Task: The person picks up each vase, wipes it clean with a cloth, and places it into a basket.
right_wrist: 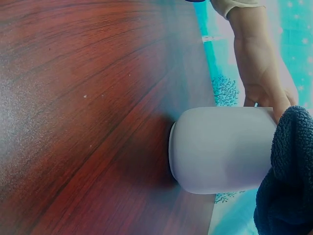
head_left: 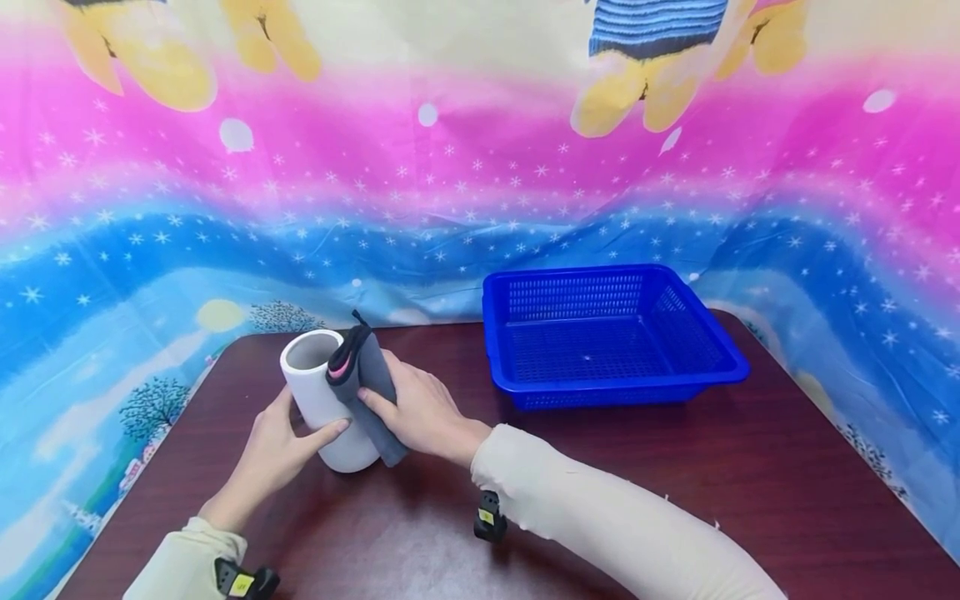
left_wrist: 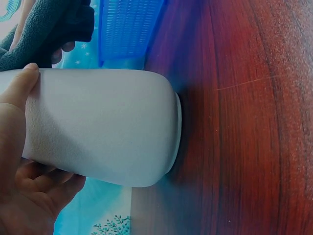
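A tall white ceramic vase with a wide round mouth stands on the table at the left, tilted slightly in the head view. My left hand grips its near left side, thumb across the front; in the left wrist view the thumb and curled fingers show on opposite sides of the vase. A folded dark grey cloth lies against the vase's right side and rim. My right hand holds this cloth, thumb on its near face. The right wrist view shows the cloth beside the vase.
A blue plastic basket with perforated sides sits at the back right of the dark red-brown wooden table. Behind the table hangs a patterned cloth backdrop.
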`<state>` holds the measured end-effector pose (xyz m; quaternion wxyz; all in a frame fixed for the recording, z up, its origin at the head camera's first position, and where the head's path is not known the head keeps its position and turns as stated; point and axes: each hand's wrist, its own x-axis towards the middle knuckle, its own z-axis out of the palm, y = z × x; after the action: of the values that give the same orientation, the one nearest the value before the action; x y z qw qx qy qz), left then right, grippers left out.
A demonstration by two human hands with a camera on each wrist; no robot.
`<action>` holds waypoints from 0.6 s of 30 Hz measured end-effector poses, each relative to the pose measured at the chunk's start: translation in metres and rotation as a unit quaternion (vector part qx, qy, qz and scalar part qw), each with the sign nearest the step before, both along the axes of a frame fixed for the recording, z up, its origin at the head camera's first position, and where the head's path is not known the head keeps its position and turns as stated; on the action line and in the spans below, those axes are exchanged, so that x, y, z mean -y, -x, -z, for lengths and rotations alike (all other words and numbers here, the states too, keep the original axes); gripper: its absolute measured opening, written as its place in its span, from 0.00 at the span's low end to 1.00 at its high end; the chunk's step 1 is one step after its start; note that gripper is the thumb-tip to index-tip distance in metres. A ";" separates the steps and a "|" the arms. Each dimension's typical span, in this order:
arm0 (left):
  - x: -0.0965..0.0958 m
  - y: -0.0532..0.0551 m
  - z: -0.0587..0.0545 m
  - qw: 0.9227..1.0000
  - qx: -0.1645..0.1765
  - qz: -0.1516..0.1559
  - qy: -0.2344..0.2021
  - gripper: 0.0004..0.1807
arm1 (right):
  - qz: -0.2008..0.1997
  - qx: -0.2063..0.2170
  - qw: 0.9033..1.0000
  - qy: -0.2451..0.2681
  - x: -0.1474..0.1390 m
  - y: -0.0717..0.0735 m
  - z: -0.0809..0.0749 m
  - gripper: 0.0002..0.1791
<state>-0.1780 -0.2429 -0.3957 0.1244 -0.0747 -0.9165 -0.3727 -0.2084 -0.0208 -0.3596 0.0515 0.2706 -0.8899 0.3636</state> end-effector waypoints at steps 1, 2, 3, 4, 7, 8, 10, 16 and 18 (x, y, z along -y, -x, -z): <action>0.000 0.000 -0.001 1.000 -0.001 0.000 -0.001 0.43 | 0.000 -0.001 1.000 0.000 0.000 0.000 0.000 0.26; 0.000 0.000 0.000 1.000 -0.002 0.000 -0.001 0.43 | 0.000 -0.001 1.000 0.000 0.000 0.000 0.001 0.26; 0.000 0.000 0.000 1.000 -0.002 0.000 -0.001 0.43 | 0.000 -0.001 1.000 0.000 0.000 0.000 0.001 0.26; 0.000 0.000 0.000 1.000 -0.002 -0.001 -0.001 0.43 | 0.000 0.000 1.000 0.000 0.000 0.000 0.002 0.27; 0.000 0.000 0.000 1.000 -0.001 0.000 -0.003 0.42 | -0.002 0.003 1.000 -0.001 0.000 0.000 0.004 0.27; 0.000 0.000 0.000 1.000 -0.001 0.000 -0.003 0.42 | -0.003 0.004 1.000 -0.001 0.000 0.000 0.004 0.27; -0.001 0.000 -0.001 1.000 0.000 0.001 -0.004 0.42 | -0.003 0.002 1.000 -0.001 0.000 0.000 0.005 0.26; -0.002 0.000 -0.002 1.000 -0.001 -0.002 -0.003 0.42 | -0.001 -0.006 1.000 -0.005 0.001 0.001 0.008 0.26; -0.002 0.000 -0.002 1.000 0.000 -0.002 -0.002 0.42 | -0.001 -0.006 1.000 -0.007 0.001 0.002 0.008 0.25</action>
<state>-0.1782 -0.2414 -0.3936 0.1258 -0.0725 -0.9159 -0.3743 -0.2100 -0.0216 -0.3680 0.0542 0.2739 -0.8919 0.3559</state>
